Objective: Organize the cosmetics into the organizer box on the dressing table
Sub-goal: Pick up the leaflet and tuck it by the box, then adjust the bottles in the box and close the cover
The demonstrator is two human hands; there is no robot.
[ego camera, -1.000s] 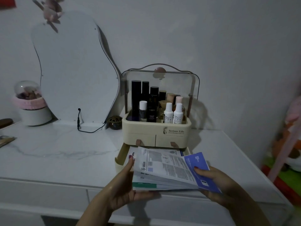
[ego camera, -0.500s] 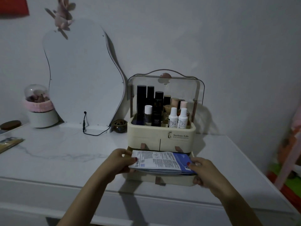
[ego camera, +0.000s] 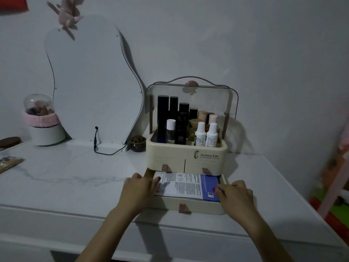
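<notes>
A cream organizer box [ego camera: 187, 156] with a clear raised lid stands on the white dressing table [ego camera: 75, 186]. Several bottles and tubes [ego camera: 181, 125] stand upright in its top compartment. Its bottom drawer [ego camera: 200, 207] is pulled out toward me. A stack of flat white and blue packets [ego camera: 188, 186] lies in that drawer. My left hand [ego camera: 138, 188] holds the stack's left edge, thumb on top. At the stack's right edge my right hand [ego camera: 235, 195] grips it, its thumb on the blue packet. The fingers under the edges are hidden.
A wavy mirror [ego camera: 90, 82] leans on the wall at the left, with a black cable [ego camera: 98, 144] at its base. A small dark jar [ego camera: 137, 143] sits beside the box. A domed pot with a pink band [ego camera: 42, 121] stands far left. Colourful objects [ego camera: 336, 176] fill the right edge.
Both hands carried the stack of packets forward and down from above the table's front edge into the open bottom drawer, where it now lies flat.
</notes>
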